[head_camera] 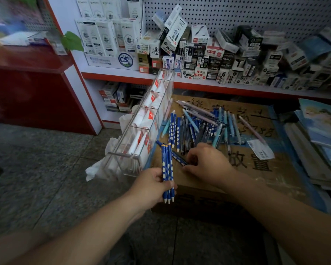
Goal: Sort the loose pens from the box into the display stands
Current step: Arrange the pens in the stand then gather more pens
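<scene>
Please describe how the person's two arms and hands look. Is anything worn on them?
Nothing worn shows. The left hand and right hand have no gloves. The left forearm and right forearm show no sleeve up to the picture's edge, and no watch or bracelet at the wrists.

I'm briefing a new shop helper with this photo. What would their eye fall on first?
The scattered heap of loose pens on the cardboard box, right of centre. Next, the left hand gripping a bundle of blue dotted pens just in front, while the right hand reaches for a lone blue pen. Left of the heap stands a clear display stand.
</scene>
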Motion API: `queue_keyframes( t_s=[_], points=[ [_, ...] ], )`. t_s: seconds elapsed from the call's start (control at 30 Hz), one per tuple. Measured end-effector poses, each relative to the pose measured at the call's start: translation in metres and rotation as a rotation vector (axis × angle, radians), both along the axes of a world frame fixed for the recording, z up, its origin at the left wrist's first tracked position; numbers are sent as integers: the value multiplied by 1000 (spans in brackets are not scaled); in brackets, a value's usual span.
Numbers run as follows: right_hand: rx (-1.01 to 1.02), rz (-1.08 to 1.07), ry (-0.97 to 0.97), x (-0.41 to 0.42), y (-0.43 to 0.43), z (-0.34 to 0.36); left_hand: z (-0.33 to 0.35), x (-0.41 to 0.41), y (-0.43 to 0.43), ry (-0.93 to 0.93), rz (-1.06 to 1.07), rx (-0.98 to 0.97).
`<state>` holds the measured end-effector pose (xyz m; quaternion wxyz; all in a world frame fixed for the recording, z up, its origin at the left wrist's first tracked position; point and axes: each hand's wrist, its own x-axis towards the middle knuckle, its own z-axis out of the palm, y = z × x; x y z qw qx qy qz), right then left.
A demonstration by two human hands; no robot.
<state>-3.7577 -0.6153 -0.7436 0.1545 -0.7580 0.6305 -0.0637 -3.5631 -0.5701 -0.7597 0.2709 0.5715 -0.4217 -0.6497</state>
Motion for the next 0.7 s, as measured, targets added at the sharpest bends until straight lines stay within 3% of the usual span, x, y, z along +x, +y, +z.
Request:
queue_keyframes(
  t_s=[0.37,0.53,0.7],
  points=[
    [36,-95,79,22,3,5,3,-3,-2,31,4,-16],
    [97,-252,-187,5,19,18,6,-10,-2,87,35,-30],
    [236,-229,-488,-6,53,21,6,-15,-4,101,50,-52]
  ],
)
